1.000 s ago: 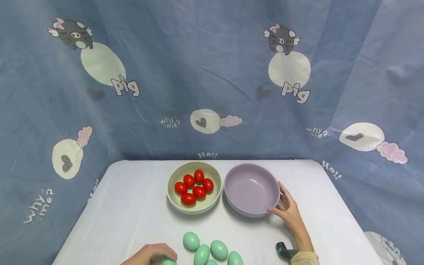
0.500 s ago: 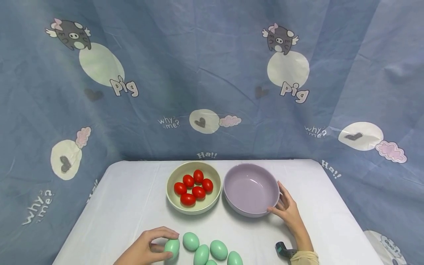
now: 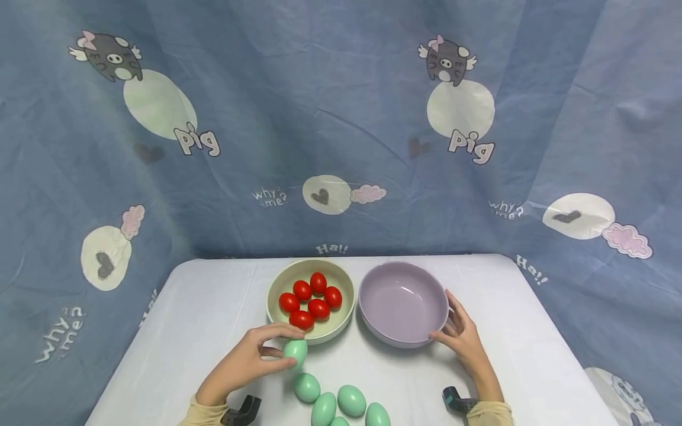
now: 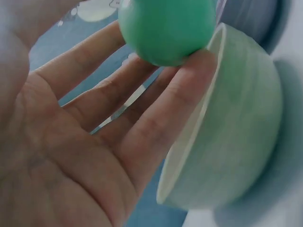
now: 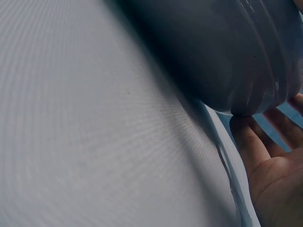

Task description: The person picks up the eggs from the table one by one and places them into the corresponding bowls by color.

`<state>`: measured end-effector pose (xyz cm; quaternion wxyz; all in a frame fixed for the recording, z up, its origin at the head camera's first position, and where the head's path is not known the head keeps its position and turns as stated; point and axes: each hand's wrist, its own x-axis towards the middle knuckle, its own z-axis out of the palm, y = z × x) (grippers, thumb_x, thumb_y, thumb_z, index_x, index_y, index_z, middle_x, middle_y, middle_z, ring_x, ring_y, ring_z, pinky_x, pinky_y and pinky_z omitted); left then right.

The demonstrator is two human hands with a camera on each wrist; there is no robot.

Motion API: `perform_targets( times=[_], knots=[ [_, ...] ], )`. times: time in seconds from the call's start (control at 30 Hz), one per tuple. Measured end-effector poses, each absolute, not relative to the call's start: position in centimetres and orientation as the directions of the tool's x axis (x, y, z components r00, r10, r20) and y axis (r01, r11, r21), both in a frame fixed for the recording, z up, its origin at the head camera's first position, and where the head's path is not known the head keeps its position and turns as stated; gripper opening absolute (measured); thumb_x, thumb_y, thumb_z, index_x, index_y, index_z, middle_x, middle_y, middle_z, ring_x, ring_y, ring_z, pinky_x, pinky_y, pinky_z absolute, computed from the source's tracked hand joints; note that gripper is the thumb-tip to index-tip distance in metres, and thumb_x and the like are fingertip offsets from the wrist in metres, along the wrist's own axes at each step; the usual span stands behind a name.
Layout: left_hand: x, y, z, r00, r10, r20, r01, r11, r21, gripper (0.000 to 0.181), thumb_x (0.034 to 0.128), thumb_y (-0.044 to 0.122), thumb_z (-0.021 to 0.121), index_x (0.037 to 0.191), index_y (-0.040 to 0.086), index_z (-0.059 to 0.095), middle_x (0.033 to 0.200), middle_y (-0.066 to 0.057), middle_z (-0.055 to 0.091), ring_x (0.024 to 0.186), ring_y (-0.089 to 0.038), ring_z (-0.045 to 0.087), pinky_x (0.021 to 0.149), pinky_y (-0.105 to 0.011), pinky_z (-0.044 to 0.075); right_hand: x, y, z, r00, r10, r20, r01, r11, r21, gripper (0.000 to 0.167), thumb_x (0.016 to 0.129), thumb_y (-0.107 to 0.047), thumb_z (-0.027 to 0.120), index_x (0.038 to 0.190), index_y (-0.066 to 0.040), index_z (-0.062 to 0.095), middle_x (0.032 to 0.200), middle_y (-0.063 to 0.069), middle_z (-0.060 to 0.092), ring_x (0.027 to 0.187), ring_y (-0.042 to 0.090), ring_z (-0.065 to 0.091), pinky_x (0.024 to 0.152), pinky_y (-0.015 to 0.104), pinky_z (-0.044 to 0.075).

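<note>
A green egg (image 3: pixel 295 353) is pinched between the thumb and fingers of my left hand (image 3: pixel 250 361), just in front of the pale green bowl (image 3: pixel 327 336). In the left wrist view the egg (image 4: pixel 168 28) sits at the fingertips of my hand (image 4: pixel 90 127), beside that bowl's outer wall (image 4: pixel 232 123). Several red eggs (image 3: pixel 318 309) lie in the pale green bowl. My right hand (image 3: pixel 465 338) touches the right side of the empty purple bowl (image 3: pixel 403 305) with thumb and fingers spread. The right wrist view shows these fingertips (image 5: pixel 242 124) against the bowl's wall (image 5: pixel 227 56).
Several green eggs (image 3: pixel 351 401) lie near the front edge of the white table (image 3: pixel 213 307). A blue printed curtain (image 3: pixel 341 118) hangs behind and beside the table. Each wrist wears a dark strap, the right one (image 3: pixel 458 401) near the table's front.
My left hand has lifted its green egg and moved forward and to the right, up to the pale green bowl. The right hand and the purple bowl have stayed in place.
</note>
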<state>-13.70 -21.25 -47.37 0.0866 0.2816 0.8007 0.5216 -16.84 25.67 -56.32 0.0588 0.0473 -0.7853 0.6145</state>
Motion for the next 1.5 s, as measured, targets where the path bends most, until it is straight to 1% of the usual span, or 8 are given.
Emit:
perform_targets(
  times=[0.17,0.27,0.47,0.57,0.73,1.03,1.33,1.5],
  knots=[
    [-16.0,-19.5,-46.4,-0.828,0.533,0.174,0.377,0.301,0.876,0.042,0.0885,0.026,0.083,0.128,0.019,0.071,0.13,-0.005,0.071,0.114,-0.002,0.064,0.087,-0.028,0.063,-17.0,25.6,-56.2,-0.989,0.002,0.147,-0.142,0.243,-0.96,0.105,0.081,-0.002,0.084,0.166,-0.018,0.023,0.172,0.016,0.021,0.152,0.05,0.029,0.106,0.009,0.042],
    [-17.5,-18.0,-45.9,-0.819,0.541,0.19,0.396,0.293,0.87,0.043,0.0869,0.026,0.085,0.128,0.023,0.071,0.131,-0.004,0.07,0.117,-0.004,0.063,0.09,-0.027,0.062,-17.0,25.7,-56.2,-0.99,0.001,0.139,-0.135,0.242,-0.961,0.105,0.082,-0.002,0.083,0.166,-0.018,0.022,0.172,0.015,0.021,0.153,0.049,0.029,0.106,0.009,0.042],
    [-20.0,-14.6,-44.5,-0.772,0.596,0.22,0.446,0.262,0.856,0.043,0.0861,0.018,0.085,0.127,0.014,0.072,0.13,-0.005,0.071,0.119,-0.008,0.064,0.095,-0.025,0.06,-17.0,25.5,-56.2,-0.99,-0.003,0.143,-0.14,0.238,-0.961,0.105,0.082,-0.001,0.083,0.166,-0.017,0.023,0.172,0.016,0.021,0.153,0.05,0.028,0.106,0.01,0.042],
    [-21.0,-12.9,-43.7,-0.765,0.613,0.196,0.441,0.276,0.854,0.043,0.0864,0.016,0.085,0.127,0.014,0.072,0.129,-0.002,0.071,0.123,-0.012,0.063,0.098,-0.024,0.058,-17.0,25.5,-56.1,-0.989,-0.002,0.145,-0.142,0.229,-0.963,0.105,0.081,-0.001,0.083,0.166,-0.017,0.023,0.172,0.016,0.022,0.153,0.05,0.029,0.106,0.01,0.042],
    [-22.9,-9.9,-43.1,-0.735,0.66,0.159,0.414,0.251,0.875,0.041,0.0876,0.014,0.084,0.127,0.015,0.071,0.128,-0.002,0.071,0.117,-0.016,0.066,0.093,-0.024,0.061,-17.1,25.5,-56.0,-0.99,-0.002,0.141,-0.138,0.228,-0.964,0.105,0.081,-0.001,0.083,0.166,-0.018,0.022,0.172,0.015,0.022,0.153,0.049,0.029,0.106,0.009,0.042],
    [-25.4,-4.4,-43.1,-0.667,0.735,0.124,0.455,0.27,0.849,0.035,0.0882,0.007,0.079,0.122,0.009,0.073,0.12,-0.003,0.073,0.107,-0.012,0.065,0.09,-0.023,0.061,-16.8,25.6,-56.2,-0.991,0.0,0.132,-0.128,0.231,-0.964,0.104,0.083,0.0,0.082,0.166,-0.016,0.022,0.172,0.017,0.02,0.153,0.05,0.028,0.106,0.009,0.041],
    [-27.5,0.2,-43.5,-0.601,0.798,0.042,0.56,0.383,0.735,0.037,0.0888,0.017,0.079,0.124,0.007,0.073,0.121,-0.002,0.075,0.113,-0.013,0.068,0.104,-0.033,0.056,-16.9,25.6,-56.3,-0.989,-0.023,0.144,-0.145,0.224,-0.964,0.104,0.084,0.001,0.081,0.166,-0.015,0.019,0.172,0.019,0.019,0.151,0.05,0.028,0.107,0.008,0.042],
    [-28.5,2.2,-44.0,-0.606,0.795,-0.032,0.545,0.444,0.711,0.037,0.0893,0.021,0.078,0.125,0.011,0.074,0.12,0.003,0.075,0.112,-0.011,0.068,0.098,-0.025,0.055,-16.9,25.5,-56.3,-0.988,-0.034,0.151,-0.154,0.209,-0.966,0.103,0.085,0.001,0.08,0.166,-0.016,0.019,0.173,0.017,0.019,0.152,0.05,0.028,0.108,0.008,0.041]
  ],
)
